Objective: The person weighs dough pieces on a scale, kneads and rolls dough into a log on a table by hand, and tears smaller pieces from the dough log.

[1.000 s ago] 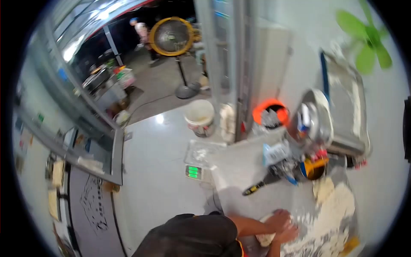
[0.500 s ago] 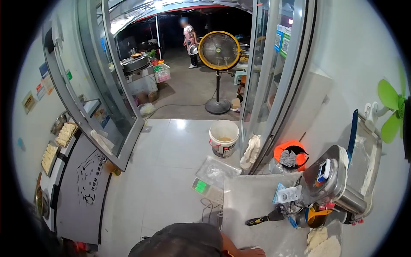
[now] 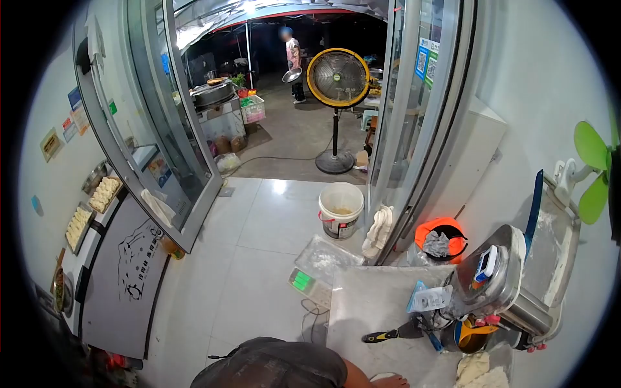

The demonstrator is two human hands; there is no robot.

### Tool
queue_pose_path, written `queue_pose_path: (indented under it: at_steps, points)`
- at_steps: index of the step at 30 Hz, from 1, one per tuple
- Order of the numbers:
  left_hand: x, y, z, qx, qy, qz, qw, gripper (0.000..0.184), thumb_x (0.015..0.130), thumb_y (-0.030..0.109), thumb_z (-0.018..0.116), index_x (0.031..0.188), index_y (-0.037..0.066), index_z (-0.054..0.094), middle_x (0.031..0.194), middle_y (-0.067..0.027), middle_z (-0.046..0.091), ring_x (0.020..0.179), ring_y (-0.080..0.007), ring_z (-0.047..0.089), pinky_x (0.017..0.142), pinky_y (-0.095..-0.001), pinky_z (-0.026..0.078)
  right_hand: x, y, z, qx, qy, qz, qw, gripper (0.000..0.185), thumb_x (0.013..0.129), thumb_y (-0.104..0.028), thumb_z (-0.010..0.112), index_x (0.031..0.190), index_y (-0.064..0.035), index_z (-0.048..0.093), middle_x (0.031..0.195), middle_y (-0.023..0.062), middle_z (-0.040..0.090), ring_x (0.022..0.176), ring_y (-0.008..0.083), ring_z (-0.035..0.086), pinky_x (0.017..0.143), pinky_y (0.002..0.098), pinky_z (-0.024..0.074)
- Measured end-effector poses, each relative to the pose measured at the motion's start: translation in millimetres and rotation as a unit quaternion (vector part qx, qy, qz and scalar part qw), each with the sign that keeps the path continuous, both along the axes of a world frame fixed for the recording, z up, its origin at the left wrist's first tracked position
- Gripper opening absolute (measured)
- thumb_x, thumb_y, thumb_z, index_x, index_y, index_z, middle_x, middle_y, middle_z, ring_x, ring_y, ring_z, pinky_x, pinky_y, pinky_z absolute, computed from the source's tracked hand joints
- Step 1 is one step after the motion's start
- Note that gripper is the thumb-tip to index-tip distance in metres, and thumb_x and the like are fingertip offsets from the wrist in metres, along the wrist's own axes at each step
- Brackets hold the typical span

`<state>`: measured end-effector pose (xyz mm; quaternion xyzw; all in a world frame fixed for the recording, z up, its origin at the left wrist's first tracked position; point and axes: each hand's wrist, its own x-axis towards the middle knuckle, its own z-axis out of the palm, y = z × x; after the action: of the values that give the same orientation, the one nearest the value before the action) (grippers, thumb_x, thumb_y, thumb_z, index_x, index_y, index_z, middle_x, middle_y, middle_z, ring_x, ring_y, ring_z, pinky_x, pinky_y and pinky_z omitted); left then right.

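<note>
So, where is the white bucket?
In the head view, the white bucket stands on the floor just right of centre, between the yellow fan and the floury tray.

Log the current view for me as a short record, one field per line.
Left hand: partly cut off at the bottom edge, by a pale dough piece; grip unclear
Right hand: not in view
Worktable: scraper with black-and-yellow handle, lying flat
Near right: more pale dough
Beyond table: scale with green display; white bucket on floor
Doorway: fan on a stand
Outside: person with metal bowl
</note>
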<state>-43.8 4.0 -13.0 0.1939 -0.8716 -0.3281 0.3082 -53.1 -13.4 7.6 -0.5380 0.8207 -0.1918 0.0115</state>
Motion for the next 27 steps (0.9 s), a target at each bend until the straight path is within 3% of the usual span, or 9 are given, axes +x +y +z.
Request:
queue_pose_path:
  at_steps: [2, 5, 8, 11, 15, 17, 20, 23, 27]
  points:
    - [6.7, -3.4, 20.9, -0.107, -0.074, 0.031, 0.991, 0.022, 0.082, 0.021, 0.051, 0.062, 0.014, 0.055, 0.066, -0.0095, 0.057, 0.069, -0.0248, 0.055, 0.06, -0.0425, 0.042, -3.6, 3.0, 1.8, 0.001, 0.0, -0.007, 1.0, 0.057, 0.096, -0.046, 0.039, 0.125, 0.0026, 0.051, 0.121, 0.0244, 0.056, 0.115, 0.0386, 0.051, 0.1, 0.0414, 0.0376]
    - [-6.1, 3.9, -0.1, -0.106, -0.112, 0.058, 0.986, 0.02, 0.079, 0.026, 0.052, 0.066, 0.012, 0.058, 0.078, -0.0095, 0.059, 0.08, -0.0258, 0.055, 0.073, -0.0431, 0.042, -11.8, 11.0, -0.5, 0.006, 0.0, -0.017, 1.0, 0.058, 0.097, -0.046, 0.038, 0.125, 0.0026, 0.051, 0.121, 0.0243, 0.056, 0.114, 0.039, 0.051, 0.1, 0.0416, 0.0377]
    - [-21.4, 3.9, -17.2, -0.005, -0.171, 0.062, 0.983, 0.02, 0.077, 0.031, 0.054, 0.072, 0.012, 0.06, 0.079, -0.0088, 0.059, 0.079, -0.0272, 0.055, 0.074, -0.043, 0.043, -21.8, 24.8, 0.9, 0.012, -0.011, -0.035, 0.999, 0.058, 0.097, -0.046, 0.037, 0.124, 0.0027, 0.051, 0.121, 0.0242, 0.056, 0.114, 0.0394, 0.051, 0.1, 0.0417, 0.0377]
    - [-29.2, 0.8, -44.8, -0.06, -0.099, 0.089, 0.989, 0.025, 0.077, 0.034, 0.054, 0.078, 0.01, 0.062, 0.084, -0.0096, 0.061, 0.08, -0.0293, 0.055, 0.074, -0.0442, 0.043, -38.2, 44.8, 0.0, 0.029, -0.055, -0.055, 0.997, 0.059, 0.097, -0.047, 0.035, 0.124, 0.0027, 0.052, 0.121, 0.0242, 0.057, 0.113, 0.0398, 0.051, 0.1, 0.0419, 0.0378]
    - [-52.8, -16.7, -79.8, -0.045, -0.09, -0.013, 0.995, 0.023, 0.083, 0.033, 0.051, 0.075, 0.014, 0.062, 0.08, -0.0083, 0.061, 0.076, -0.028, 0.057, 0.069, -0.0435, 0.045, -67.6, 93.0, 6.5, 0.039, -0.22, -0.098, 0.97, 0.059, 0.098, -0.047, 0.033, 0.123, 0.0027, 0.052, 0.121, 0.024, 0.057, 0.112, 0.0403, 0.052, 0.1, 0.0421, 0.0379]
    - [-73.9, -22.7, -103.2, -0.032, -0.106, -0.061, 0.992, 0.023, 0.085, 0.032, 0.05, 0.074, 0.016, 0.062, 0.077, -0.0075, 0.061, 0.073, -0.0272, 0.058, 0.065, -0.043, 0.046, -72.7, 116.6, 15.9, 0.044, -0.243, -0.112, 0.963, 0.06, 0.098, -0.048, 0.033, 0.123, 0.0028, 0.052, 0.121, 0.024, 0.057, 0.112, 0.0405, 0.052, 0.099, 0.0422, 0.038]
    - [-75.0, -13.5, -105.4, -0.008, -0.111, -0.086, 0.99, 0.024, 0.088, 0.031, 0.049, 0.071, 0.018, 0.061, 0.073, -0.0068, 0.061, 0.07, -0.0265, 0.058, 0.062, -0.0423, 0.047, -67.5, 130.1, 35.8, 0.082, -0.146, -0.139, 0.976, 0.054, 0.098, -0.044, 0.033, 0.115, 0.0015, 0.057, 0.117, 0.0222, 0.058, 0.105, 0.0441, 0.052, 0.095, 0.048, 0.0392]
    - [0.2, 6.9, -20.8, 0.061, -0.123, -0.059, 0.989, 0.023, 0.086, 0.029, 0.05, 0.069, 0.016, 0.06, 0.072, -0.0073, 0.06, 0.069, -0.0265, 0.058, 0.061, -0.042, 0.046, -20.3, 108.7, 30.3, 0.071, -0.093, -0.1, 0.988, 0.053, 0.098, -0.043, 0.034, 0.115, 0.0013, 0.057, 0.117, 0.0223, 0.058, 0.105, 0.0442, 0.052, 0.095, 0.0482, 0.0395]
    - [63.9, 24.2, 14.6, 0.056, -0.124, -0.025, 0.99, 0.022, 0.083, 0.026, 0.051, 0.067, 0.014, 0.059, 0.07, -0.0079, 0.059, 0.068, -0.0266, 0.057, 0.06, -0.0416, 0.046, 63.8, 61.0, 19.4, 0.022, -0.037, -0.006, 0.999, 0.052, 0.098, -0.042, 0.034, 0.115, 0.0011, 0.057, 0.116, 0.0224, 0.059, 0.105, 0.0443, 0.052, 0.094, 0.0484, 0.0399]
